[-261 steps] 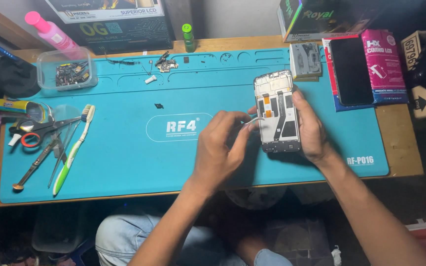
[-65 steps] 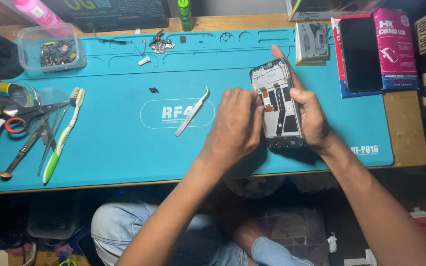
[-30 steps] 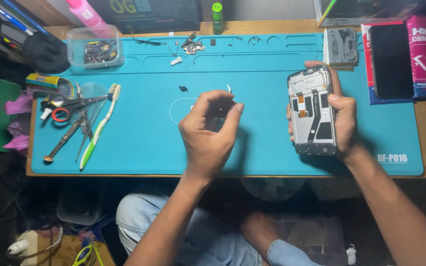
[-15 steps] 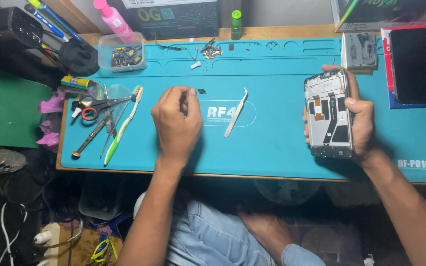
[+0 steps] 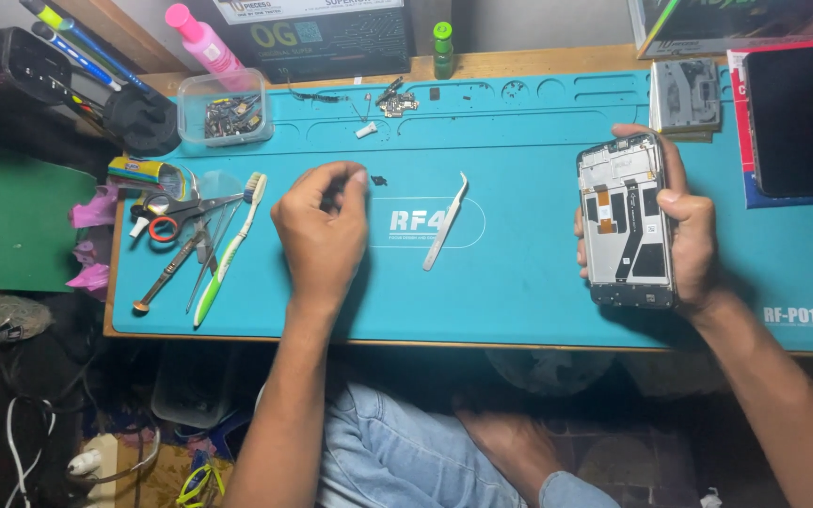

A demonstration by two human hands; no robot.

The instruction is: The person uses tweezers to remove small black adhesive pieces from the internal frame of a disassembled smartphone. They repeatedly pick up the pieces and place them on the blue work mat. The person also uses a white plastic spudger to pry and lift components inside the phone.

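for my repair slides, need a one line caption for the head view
Right hand holds an opened phone; left hand hovers beside tweezers.

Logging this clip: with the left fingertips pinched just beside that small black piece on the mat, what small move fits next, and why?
Probably a slight shift right to close the left hand grip on the small black piece. It lies bare on the blue mat, apart from the fingertips. The tweezers lie untouched, and the right hand holds the opened phone.
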